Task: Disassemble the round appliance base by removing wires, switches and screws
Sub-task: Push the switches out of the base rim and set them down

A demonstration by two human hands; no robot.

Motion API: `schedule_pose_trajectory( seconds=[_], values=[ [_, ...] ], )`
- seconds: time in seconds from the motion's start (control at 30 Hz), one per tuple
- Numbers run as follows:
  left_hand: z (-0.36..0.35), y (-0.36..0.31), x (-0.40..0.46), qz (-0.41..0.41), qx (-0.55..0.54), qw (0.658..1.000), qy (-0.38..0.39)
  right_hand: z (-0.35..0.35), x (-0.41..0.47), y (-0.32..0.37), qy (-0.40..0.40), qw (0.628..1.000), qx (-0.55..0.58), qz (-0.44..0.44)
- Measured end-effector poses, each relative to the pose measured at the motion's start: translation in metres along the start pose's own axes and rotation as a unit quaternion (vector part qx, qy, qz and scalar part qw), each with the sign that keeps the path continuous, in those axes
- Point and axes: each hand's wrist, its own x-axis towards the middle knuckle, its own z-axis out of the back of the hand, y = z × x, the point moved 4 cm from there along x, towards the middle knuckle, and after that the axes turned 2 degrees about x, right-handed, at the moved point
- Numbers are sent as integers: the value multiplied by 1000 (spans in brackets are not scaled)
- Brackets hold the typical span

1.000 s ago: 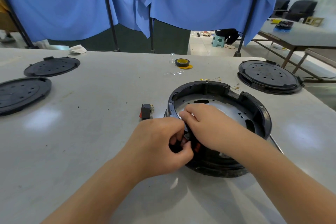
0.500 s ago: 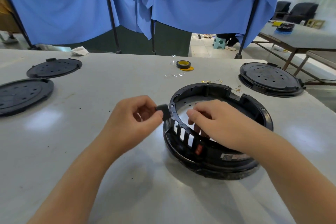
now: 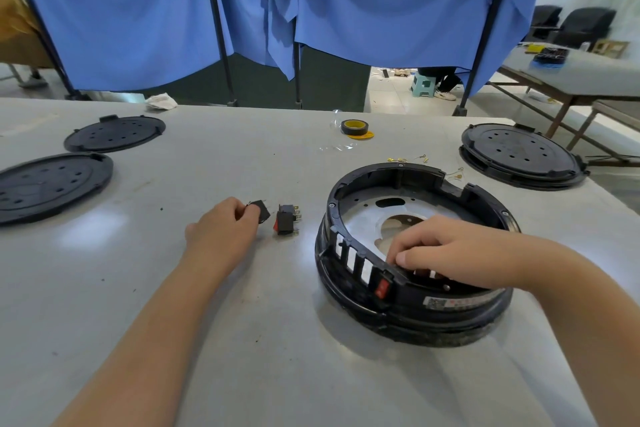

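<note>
A: What's different from half a second back?

B: The left hand (image 3: 221, 230) has left the base (image 3: 415, 253) and gone out over the table (image 3: 173, 322), toward its middle. It pinches a black switch (image 3: 260, 211) between thumb and fingertips, just beside a second switch (image 3: 286, 218) that already lies there, red rocker to the side. A moment ago that hand was at the base's rim with the same small black part.

A: So a switch is out?

B: I'd judge so: pulled from the wall and being set down with the first. That makes two removed.

A: And the right hand (image 3: 446, 250)?

B: Fingers curled over the near rim of the base, thumb pressed on its edge, holding it steady. It has stayed there. The base sits toward the table's right side, near the front edge.

A: What's left?

B: A red switch (image 3: 382, 288) remains seated in the near wall, right under the right thumb. Probably next. I can't make out any screws or wires in the base.
</note>
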Motion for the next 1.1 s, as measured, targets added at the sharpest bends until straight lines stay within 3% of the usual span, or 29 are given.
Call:
schedule_pose_trajectory(
  seconds=[0.2,0.47,0.6,0.73,0.97,1.1],
  values=[
    [-13,-1,8,-42,126,991,-9,-1,1,-1,-15,999,45,11],
    [-10,-8,2,-63,98,993,-37,0,0,0,-26,997,65,42],
    [10,-38,-23,-198,-42,975,-91,2,-1,-3,-26,997,59,47],
    [26,-74,-69,-331,-147,931,-42,3,-1,-5,-37,997,48,45],
    [12,-98,-112,-454,-128,881,40,4,2,-6,-51,995,61,53],
    [7,-101,-116,-482,-89,871,31,2,3,-6,-41,996,61,47]
  ],
)
